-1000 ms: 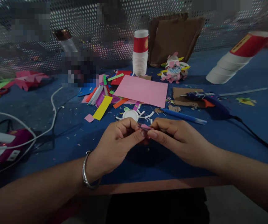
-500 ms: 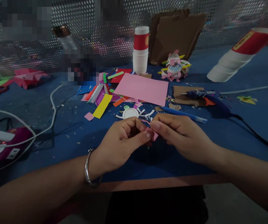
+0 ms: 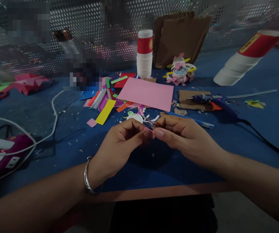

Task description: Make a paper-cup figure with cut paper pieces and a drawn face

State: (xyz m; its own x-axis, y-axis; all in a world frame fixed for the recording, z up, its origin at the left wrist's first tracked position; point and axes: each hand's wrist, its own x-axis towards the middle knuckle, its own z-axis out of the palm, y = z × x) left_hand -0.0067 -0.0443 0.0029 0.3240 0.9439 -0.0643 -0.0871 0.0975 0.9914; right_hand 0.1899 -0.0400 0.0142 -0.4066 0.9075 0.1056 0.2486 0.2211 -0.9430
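My left hand (image 3: 120, 147) is closed, thumb against fingers, on a small pink piece of paper (image 3: 150, 132). From the other side my right hand (image 3: 184, 137) pinches at the same piece, its thumb and forefinger at the paper's edge. A thin, blurred sliver (image 3: 149, 121) sticks up between the fingertips; I cannot make out what it is. Just beyond the left fingers lies a white round disc (image 3: 135, 117), partly covered by them. A large pink sheet (image 3: 148, 94) lies farther back.
Coloured paper strips (image 3: 105, 111) lie left of the sheet. On the right, a glue gun (image 3: 223, 102) rests across cardboard (image 3: 185, 100), near a blue pen (image 3: 204, 123). Paper cup stacks (image 3: 144, 53) and a decorated paper figure (image 3: 179, 71) stand behind. Left are a white cable (image 3: 53, 103) and a purple power strip (image 3: 10, 152).
Both hands have shifted slightly to the left and a little upward, still on the pink paper. Less of the paper shows, and the hands cover more of the white disc.
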